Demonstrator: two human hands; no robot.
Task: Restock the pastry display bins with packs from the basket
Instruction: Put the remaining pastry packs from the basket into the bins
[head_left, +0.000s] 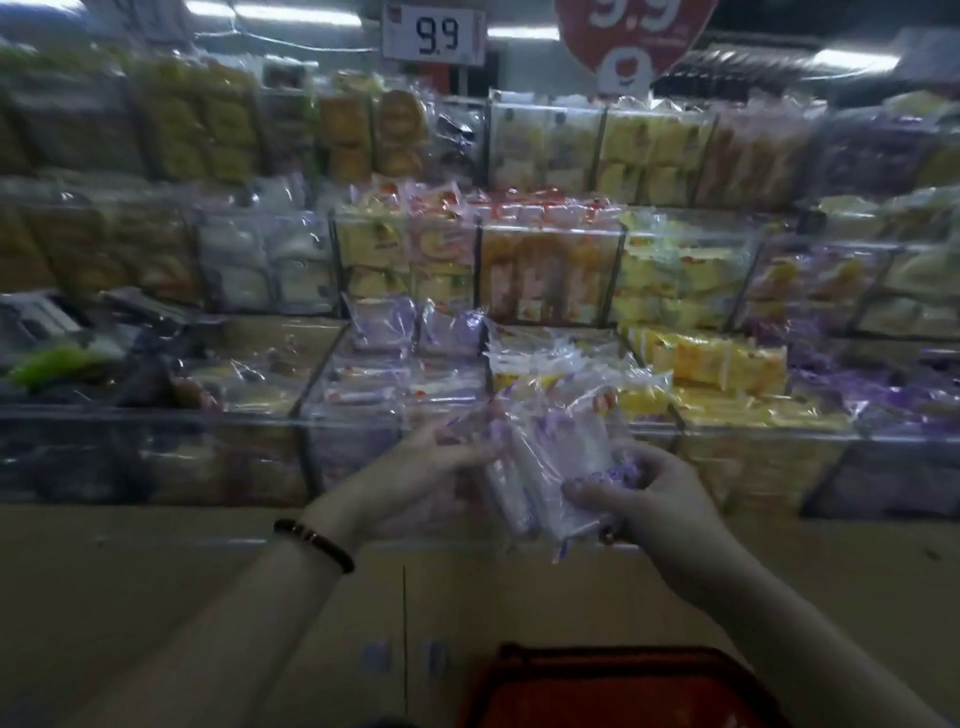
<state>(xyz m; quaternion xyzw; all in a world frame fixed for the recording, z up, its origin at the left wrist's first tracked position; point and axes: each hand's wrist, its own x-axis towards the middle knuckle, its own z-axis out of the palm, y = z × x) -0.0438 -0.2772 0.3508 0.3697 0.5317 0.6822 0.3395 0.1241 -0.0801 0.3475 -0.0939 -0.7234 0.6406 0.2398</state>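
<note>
Head view: the only view; dim and blurred, so print on the wrappers could not be read.
Packs (550, 467): a small bundle of clear wrappers with purple print, held up between both hands just in front of the front edge of the display bins, near its middle. How many were in the bundle I could not tell.
Left hand (441, 467): on the bundle's left side, fingers curled against the wrappers and holding them; a dark beaded bracelet (314, 543) sat on the wrist.
Right hand (654, 499): at the bundle's lower right corner, thumb and fingers curled round the wrappers and pinching them.
Basket (623, 686): red, at the bottom edge of the view, below the hands and well apart from the bundle; its contents were not visible.
Display bins (363, 415): clear-walled compartments in stepped rows, all holding wrapped pastries.
Purple packs in bin (384, 322): stood in the front-row compartment just behind the left hand.
Yellow packs (717, 358): piled in the compartment toward the right of the front row.
Base panel (156, 571): plain brown front under the bins.
Price sign (434, 34): white, reading 9.9, above the back row.
Red sign (628, 36): beside the price sign, to its right.
</note>
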